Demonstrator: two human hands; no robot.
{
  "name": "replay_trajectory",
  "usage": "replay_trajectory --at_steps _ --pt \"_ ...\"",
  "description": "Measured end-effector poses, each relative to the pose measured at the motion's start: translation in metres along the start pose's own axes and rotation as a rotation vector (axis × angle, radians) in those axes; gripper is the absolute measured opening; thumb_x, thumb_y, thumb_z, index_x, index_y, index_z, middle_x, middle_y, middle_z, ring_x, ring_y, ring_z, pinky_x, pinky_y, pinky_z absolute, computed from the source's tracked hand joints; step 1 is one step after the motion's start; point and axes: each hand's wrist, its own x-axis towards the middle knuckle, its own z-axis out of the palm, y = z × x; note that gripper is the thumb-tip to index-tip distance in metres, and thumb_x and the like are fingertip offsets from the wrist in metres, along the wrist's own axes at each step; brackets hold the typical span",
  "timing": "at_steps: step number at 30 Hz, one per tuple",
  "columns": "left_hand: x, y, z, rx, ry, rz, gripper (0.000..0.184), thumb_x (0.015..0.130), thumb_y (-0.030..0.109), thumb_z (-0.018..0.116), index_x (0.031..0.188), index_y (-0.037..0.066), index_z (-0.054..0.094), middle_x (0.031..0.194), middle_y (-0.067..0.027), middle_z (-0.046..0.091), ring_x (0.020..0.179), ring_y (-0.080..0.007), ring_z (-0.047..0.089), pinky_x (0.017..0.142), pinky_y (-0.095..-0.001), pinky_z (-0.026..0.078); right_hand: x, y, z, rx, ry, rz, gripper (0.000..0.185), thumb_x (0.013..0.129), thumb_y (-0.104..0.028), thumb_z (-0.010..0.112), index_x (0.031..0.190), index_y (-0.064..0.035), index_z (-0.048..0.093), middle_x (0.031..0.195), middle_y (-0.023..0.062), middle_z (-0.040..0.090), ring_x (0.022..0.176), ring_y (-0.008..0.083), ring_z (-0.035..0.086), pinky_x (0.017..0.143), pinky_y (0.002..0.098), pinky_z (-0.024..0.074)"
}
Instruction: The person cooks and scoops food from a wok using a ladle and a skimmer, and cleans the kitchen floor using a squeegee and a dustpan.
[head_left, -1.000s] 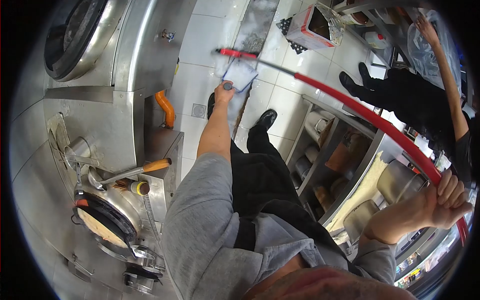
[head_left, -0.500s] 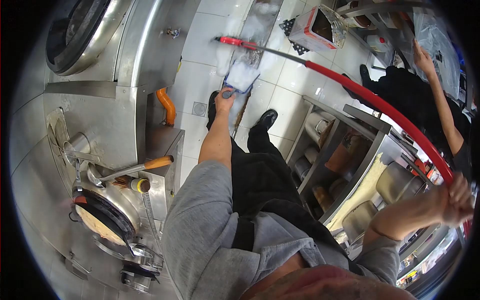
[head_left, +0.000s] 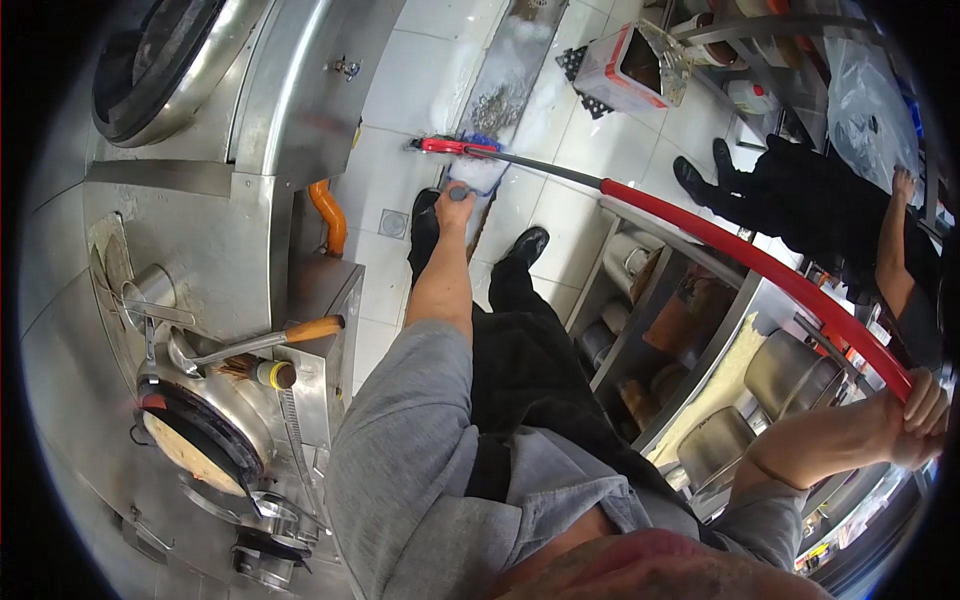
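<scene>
The long red pole is gripped by the right hand, the blue-edged scoop by the left hand, so they meet.

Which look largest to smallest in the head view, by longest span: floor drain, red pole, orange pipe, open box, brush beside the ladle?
1. Red pole
2. Open box
3. Orange pipe and brush: too alike to rank
4. Floor drain

White tiles cover the floor; steel cabinets stand left, open shelves right, under bright reflected light.
</scene>
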Motion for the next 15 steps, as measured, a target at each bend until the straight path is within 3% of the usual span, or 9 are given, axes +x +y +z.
replay_trajectory --at_steps 6,9,10,13,14,15 --pt "0.001 0.006 -0.006 -0.081 0.027 0.006 0.028 0.062 0.018 0.071 0.088 0.011 0.064 0.087 -0.0136 0.065 0.085 -0.0298 0.062 0.077 -0.0355 0.048 0.028 -0.012 -0.004 -0.078 -0.194 -0.190 0.050 0.095 -0.042 0.033 0.052 -0.0155 0.028 0.043 -0.0056 0.024 0.033 0.0074 0.023 0.034 0.0248 0.0352" --pt "0.002 0.008 -0.002 -0.109 0.047 -0.015 0.027 0.062 0.018 0.071 0.087 0.010 0.064 0.087 -0.0139 0.065 0.084 -0.0298 0.062 0.076 -0.0348 0.048 0.044 0.022 -0.017 -0.174 -0.248 -0.337 0.051 0.095 -0.040 0.034 0.050 -0.0158 0.027 0.042 -0.0063 0.025 0.032 0.0068 0.024 0.034 0.0252 0.0374" --pt "0.003 0.010 -0.003 -0.110 0.052 -0.012 0.027 0.062 0.018 0.071 0.087 0.010 0.064 0.087 -0.0139 0.065 0.084 -0.0298 0.062 0.076 -0.0348 0.048 0.045 0.046 -0.027 -0.153 -0.104 -0.347 0.044 0.084 -0.036 0.038 0.047 -0.0158 0.027 0.040 -0.0029 0.025 0.032 0.0107 0.027 0.038 0.0270 0.0352" --pt "0.001 0.009 -0.002 -0.089 0.053 -0.031 0.027 0.063 0.017 0.071 0.087 0.010 0.064 0.087 -0.0139 0.065 0.084 -0.0295 0.063 0.076 -0.0345 0.049 0.037 0.144 0.029 -0.347 0.470 -0.258 0.046 0.085 -0.037 0.039 0.047 -0.0120 0.033 0.042 0.0035 0.030 0.038 0.0153 0.031 0.047 0.0321 0.0370" --pt "0.002 0.007 0.000 -0.099 0.063 -0.005 0.027 0.063 0.018 0.072 0.087 0.010 0.064 0.088 -0.0138 0.065 0.085 -0.0294 0.063 0.076 -0.0345 0.049 0.036 0.176 0.040 -0.354 0.497 -0.194 0.047 0.086 -0.038 0.039 0.048 -0.0107 0.035 0.042 0.0057 0.032 0.040 0.0168 0.032 0.050 0.0338 0.0376" --pt "0.001 0.004 0.000 -0.104 0.071 0.019 0.028 0.063 0.018 0.072 0.088 0.010 0.064 0.088 -0.0138 0.065 0.085 -0.0293 0.063 0.077 -0.0345 0.049 0.035 0.202 0.033 -0.236 0.307 -0.142 0.044 0.087 -0.030 0.040 0.048 -0.0107 0.032 0.042 0.0057 0.032 0.041 0.0168 0.032 0.051 0.0348 0.0361"
